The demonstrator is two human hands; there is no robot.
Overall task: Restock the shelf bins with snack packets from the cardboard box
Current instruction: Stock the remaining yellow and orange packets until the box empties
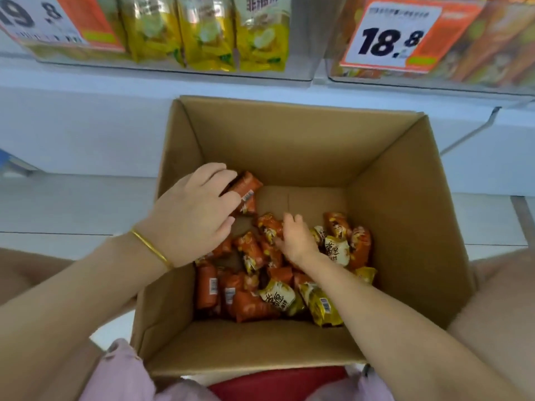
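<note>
A bunch of small orange foil snack packets (pixel 246 192) is clasped in the left hand (pixel 197 209), its fingers curled round them and the thumb tucked beneath, up against the left inner wall of the open brown cardboard box (pixel 405 227). Below, a loose heap of snack packets (pixel 249 285) covers the near half of the box floor: mostly orange ones on the left and in the middle, with several yellow-and-white foil packets (pixel 321 305) on the right. The far strip of the floor is bare card. The right hand (pixel 298 241) reaches down into the heap, its fingers bent over an orange packet near the middle. Whether they actually grip it cannot be told.

A thin gold bangle (pixel 152 248) sits on the left wrist. The box stands on the floor in front of the white shelf base (pixel 86 125). Above it, a clear plastic shelf bin (pixel 304 53) holds upright yellow-green snack bags (pixel 202 33) and carries an orange-and-white price tag (pixel 43 18) at its left end. Just beside it on the right, a second clear bin (pixel 506 68) holds orange bags, blurred, behind a tag reading 18.8 (pixel 390 39). At the bottom edge, pink cloth (pixel 124 369) and a red surface (pixel 278 383) show beneath the near side of the box.
</note>
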